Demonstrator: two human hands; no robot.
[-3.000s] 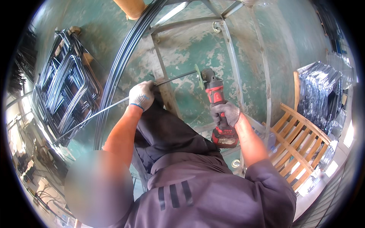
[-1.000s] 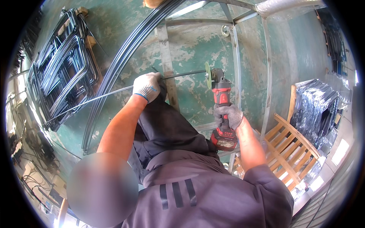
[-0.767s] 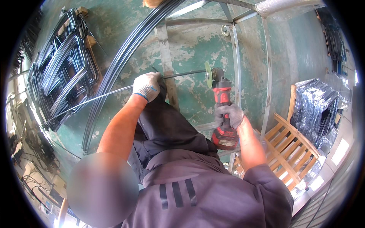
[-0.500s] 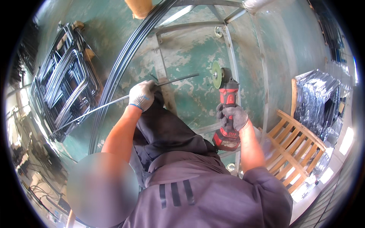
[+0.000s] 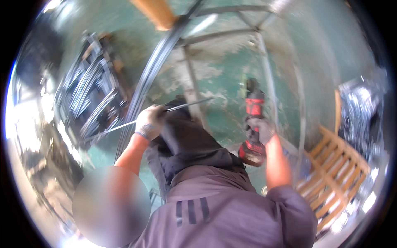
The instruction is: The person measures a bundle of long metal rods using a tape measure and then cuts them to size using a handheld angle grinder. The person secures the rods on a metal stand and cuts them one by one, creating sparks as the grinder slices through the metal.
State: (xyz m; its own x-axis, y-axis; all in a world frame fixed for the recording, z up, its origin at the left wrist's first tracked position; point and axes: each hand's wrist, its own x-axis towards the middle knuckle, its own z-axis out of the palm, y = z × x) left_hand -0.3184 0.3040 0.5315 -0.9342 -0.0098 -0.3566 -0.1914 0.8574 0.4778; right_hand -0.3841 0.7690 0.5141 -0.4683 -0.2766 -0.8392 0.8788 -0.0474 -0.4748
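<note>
My left hand point(image 5: 149, 122), in a grey glove, is closed around a thin steel rod point(image 5: 188, 104) that runs from lower left to upper right across my raised dark-trousered knee. My right hand point(image 5: 261, 129), also gloved, grips a red and black cordless angle grinder point(image 5: 254, 124) held upright, its disc end pointing away from me. The grinder's head is well to the right of the rod's free end and does not touch it. The picture is blurred by motion.
A bundle of long dark bars point(image 5: 151, 76) lies diagonally on the green floor beside a metal frame point(image 5: 264, 66). Bent steel pieces are stacked at the left point(image 5: 89, 99). A wooden pallet point(image 5: 339, 165) and a dark pile point(image 5: 359, 111) lie at the right.
The grinder's disc was at the rod's end a second ago; now my right hand has drawn the grinder away to the right and my left hand has pulled the rod back leftward.
</note>
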